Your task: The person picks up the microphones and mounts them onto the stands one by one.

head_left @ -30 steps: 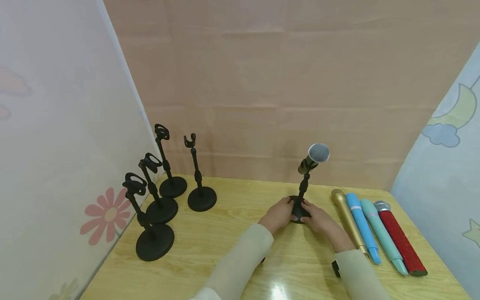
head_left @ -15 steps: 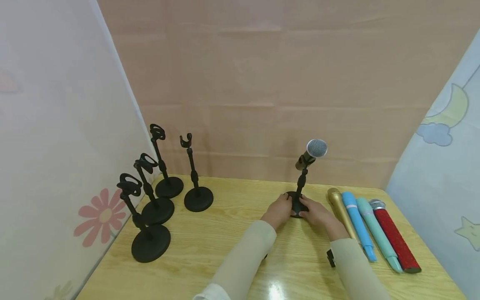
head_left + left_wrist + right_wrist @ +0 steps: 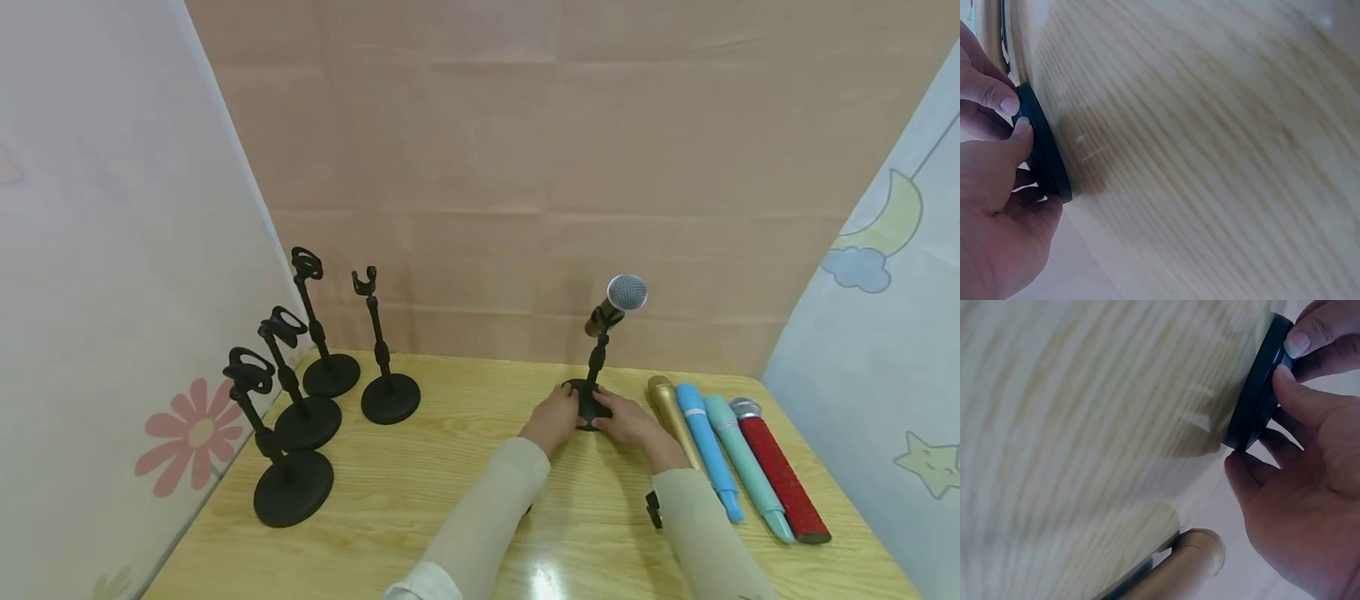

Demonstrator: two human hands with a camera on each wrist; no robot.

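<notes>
Both hands are at work on the one loaded stand: the left hand (image 3: pixel 555 418) grips the left side of its round base, fingers curled at the rim with the thumb on the near edge, and the right hand (image 3: pixel 628 419) matches it from the other side. Neither is spread wide; each has firm hold of that black stand (image 3: pixel 597 358), upright towards the back of the tabletop (image 3: pixel 465 500), right of the middle. Up in its clip sits the silver-headed microphone (image 3: pixel 627 293), tilted, mesh end up and to the right.

Just beside the right hand, four more microphones lie in a slanting row: gold (image 3: pixel 675 414), then blue (image 3: pixel 708 450), then mint (image 3: pixel 748 467), and on the outside a red one (image 3: pixel 783 475) with a silver mesh head.

Over on the left, well apart from the hands, four black stands (image 3: pixel 391 398) wait upright, three with ring-like holders near the flower-printed panel (image 3: pixel 200 433), the fourth with a forked clip. Brown backing (image 3: pixel 450 167) runs across the rear; a moon-and-cloud panel (image 3: pixel 892 217) closes the right.
</notes>
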